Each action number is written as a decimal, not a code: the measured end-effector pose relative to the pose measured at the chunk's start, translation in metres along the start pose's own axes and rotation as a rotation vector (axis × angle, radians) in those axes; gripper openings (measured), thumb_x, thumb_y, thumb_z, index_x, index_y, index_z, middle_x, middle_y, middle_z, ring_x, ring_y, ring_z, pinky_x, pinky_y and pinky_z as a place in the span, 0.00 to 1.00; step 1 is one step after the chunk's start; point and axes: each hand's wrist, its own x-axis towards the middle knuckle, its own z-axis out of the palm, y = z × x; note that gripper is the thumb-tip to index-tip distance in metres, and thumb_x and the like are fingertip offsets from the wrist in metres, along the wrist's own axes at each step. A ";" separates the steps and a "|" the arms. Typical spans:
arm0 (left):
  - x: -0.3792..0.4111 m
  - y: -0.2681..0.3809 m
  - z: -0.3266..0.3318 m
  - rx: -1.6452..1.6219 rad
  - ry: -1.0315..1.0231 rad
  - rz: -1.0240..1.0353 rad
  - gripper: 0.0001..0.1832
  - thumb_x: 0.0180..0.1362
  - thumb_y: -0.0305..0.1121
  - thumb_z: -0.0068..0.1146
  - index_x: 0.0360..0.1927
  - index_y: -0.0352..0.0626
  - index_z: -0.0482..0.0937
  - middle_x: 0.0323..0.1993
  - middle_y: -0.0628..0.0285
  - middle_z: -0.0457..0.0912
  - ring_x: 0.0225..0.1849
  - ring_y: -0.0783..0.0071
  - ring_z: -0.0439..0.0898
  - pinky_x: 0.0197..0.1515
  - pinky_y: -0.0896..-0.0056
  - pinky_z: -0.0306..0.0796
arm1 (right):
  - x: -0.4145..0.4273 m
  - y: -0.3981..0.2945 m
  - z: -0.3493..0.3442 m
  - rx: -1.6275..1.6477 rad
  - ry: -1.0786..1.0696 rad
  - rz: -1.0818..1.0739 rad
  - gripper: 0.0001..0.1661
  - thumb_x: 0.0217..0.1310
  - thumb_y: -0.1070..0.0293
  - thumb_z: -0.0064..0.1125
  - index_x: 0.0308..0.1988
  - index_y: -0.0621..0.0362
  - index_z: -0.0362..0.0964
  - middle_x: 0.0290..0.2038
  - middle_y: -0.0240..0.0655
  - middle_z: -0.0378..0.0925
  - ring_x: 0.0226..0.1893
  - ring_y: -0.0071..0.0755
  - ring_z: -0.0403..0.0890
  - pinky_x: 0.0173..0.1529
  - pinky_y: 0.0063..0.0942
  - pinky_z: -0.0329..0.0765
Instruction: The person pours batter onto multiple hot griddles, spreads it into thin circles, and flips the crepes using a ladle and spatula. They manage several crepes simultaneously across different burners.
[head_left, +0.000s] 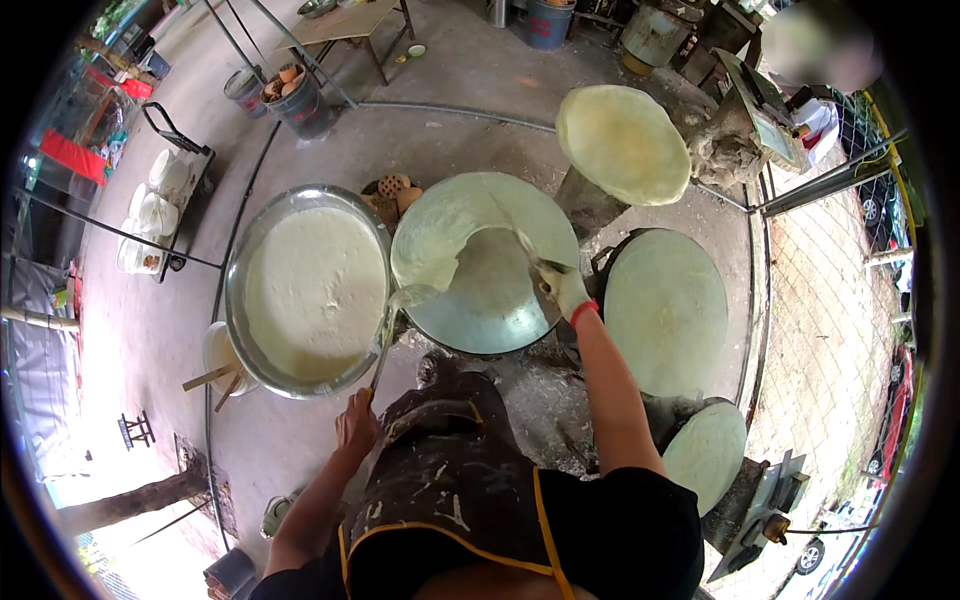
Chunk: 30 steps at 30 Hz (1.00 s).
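Note:
My left hand (356, 427) is closed round the handle of a ladle (413, 296), whose bowl hangs over the left edge of a round metal griddle (499, 277). Pale green batter (427, 244) covers the griddle's far and left parts in a curved band; bare metal shows in the middle and near part. My right hand (561, 285), gloved, with a red band at the wrist, grips a spreading tool (525, 244) whose far end lies in the batter; its shape is blurred. Left of the griddle stands a wide metal basin (234, 300) of creamy white batter (315, 285).
Large round pale sheets lie to the right: one raised at the back (624, 145), one beside the griddle (666, 311), a smaller one nearer (705, 456). A bucket with sticks (217, 356) stands by the basin. Perforated briquettes (394, 186) lie behind it. A cart (196, 187) holds white buckets.

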 end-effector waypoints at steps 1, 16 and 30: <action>0.000 0.000 0.003 -0.007 0.014 -0.001 0.18 0.53 0.25 0.44 0.49 0.45 0.62 0.37 0.49 0.72 0.32 0.43 0.74 0.33 0.45 0.67 | 0.000 -0.001 0.005 0.061 0.048 -0.115 0.09 0.56 0.60 0.56 0.33 0.54 0.73 0.18 0.25 0.69 0.13 0.13 0.61 0.11 0.16 0.54; -0.004 -0.064 -0.019 -0.052 0.057 0.307 0.19 0.50 0.24 0.47 0.48 0.42 0.66 0.38 0.47 0.74 0.35 0.44 0.74 0.35 0.48 0.69 | -0.121 0.057 0.077 0.140 -0.145 0.081 0.11 0.57 0.60 0.55 0.38 0.52 0.72 0.19 0.25 0.67 0.12 0.14 0.61 0.13 0.15 0.54; 0.022 -0.186 -0.122 -1.046 -0.138 0.236 0.18 0.55 0.29 0.46 0.50 0.35 0.65 0.18 0.71 0.65 0.13 0.87 0.61 0.15 0.83 0.56 | -0.055 0.065 0.390 0.709 0.446 -0.044 0.16 0.59 0.56 0.52 0.32 0.58 0.73 0.15 0.24 0.65 0.14 0.17 0.63 0.17 0.17 0.56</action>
